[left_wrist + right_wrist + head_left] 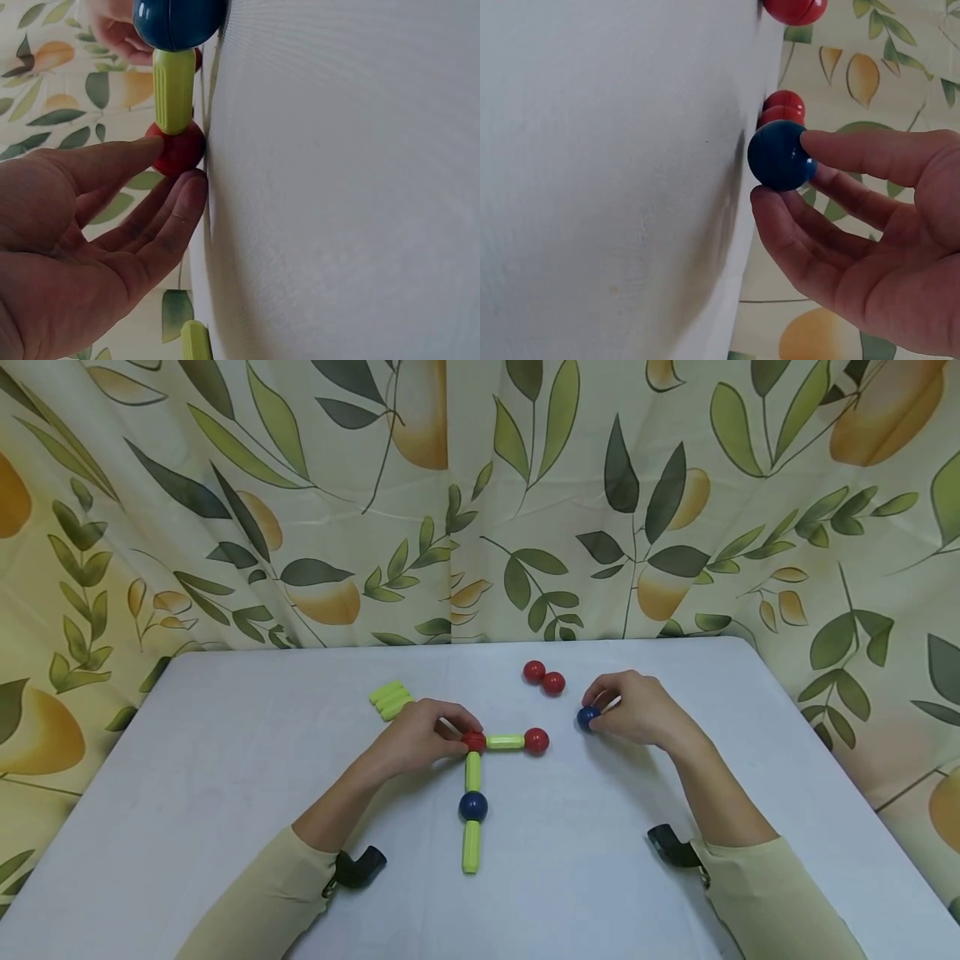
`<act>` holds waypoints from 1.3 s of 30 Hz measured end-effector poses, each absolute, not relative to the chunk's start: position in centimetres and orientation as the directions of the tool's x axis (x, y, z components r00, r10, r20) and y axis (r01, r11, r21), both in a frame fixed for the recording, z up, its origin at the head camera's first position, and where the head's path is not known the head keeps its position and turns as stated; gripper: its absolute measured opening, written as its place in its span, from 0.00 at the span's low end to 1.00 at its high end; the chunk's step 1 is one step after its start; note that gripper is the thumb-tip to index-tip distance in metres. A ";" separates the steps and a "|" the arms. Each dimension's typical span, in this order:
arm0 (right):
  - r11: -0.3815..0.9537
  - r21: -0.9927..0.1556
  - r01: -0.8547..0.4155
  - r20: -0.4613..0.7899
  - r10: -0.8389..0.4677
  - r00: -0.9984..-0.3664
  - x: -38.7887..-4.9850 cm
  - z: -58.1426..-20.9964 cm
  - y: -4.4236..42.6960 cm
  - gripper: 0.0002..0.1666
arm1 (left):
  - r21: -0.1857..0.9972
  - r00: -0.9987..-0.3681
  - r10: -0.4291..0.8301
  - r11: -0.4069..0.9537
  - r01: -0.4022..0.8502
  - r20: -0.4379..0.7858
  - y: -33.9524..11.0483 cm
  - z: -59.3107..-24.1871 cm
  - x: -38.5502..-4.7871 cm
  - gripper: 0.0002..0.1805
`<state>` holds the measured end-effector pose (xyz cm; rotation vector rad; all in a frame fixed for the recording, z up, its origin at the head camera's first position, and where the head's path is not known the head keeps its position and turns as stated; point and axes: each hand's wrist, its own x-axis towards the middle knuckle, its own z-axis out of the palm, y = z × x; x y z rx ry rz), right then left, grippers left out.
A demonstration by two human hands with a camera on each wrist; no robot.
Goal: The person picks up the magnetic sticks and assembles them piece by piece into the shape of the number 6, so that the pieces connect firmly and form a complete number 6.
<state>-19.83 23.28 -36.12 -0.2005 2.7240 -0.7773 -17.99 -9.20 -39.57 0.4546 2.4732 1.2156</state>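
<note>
My left hand [423, 737] pinches a red ball [474, 742] at the corner of an assembly of balls and green sticks. From that ball one green stick [506, 742] runs right to another red ball [536, 741]. A second green stick [472, 772] runs toward me to a blue ball [473, 806], and a further green stick [471, 847] extends from its near side. Farther right, my right hand [636, 708] holds a loose blue ball [781, 155] between thumb and fingers, apart from the assembly.
Two loose red balls [543, 677] lie together toward the back of the white table [585, 877]. Several green sticks [390, 700] lie side by side behind my left hand. A leaf-patterned curtain [525, 560] hangs behind the table. Black wrist cameras [362, 867] sit at both sleeves.
</note>
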 end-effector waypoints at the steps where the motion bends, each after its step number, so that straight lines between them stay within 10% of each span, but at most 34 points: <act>1: 0.841 -0.539 -0.048 -0.255 -0.217 -0.942 -19.7 -36.0 23.2 0.18 | 0.805 -0.888 0.428 0.579 0.130 -0.165 -9.2 -39.6 -18.0 0.14; 39: 0.660 -0.687 -0.306 -0.303 -0.642 -0.704 -10.2 -35.6 15.0 0.15 | 0.791 -0.903 0.392 0.602 0.108 -0.175 -9.0 -39.6 -18.5 0.14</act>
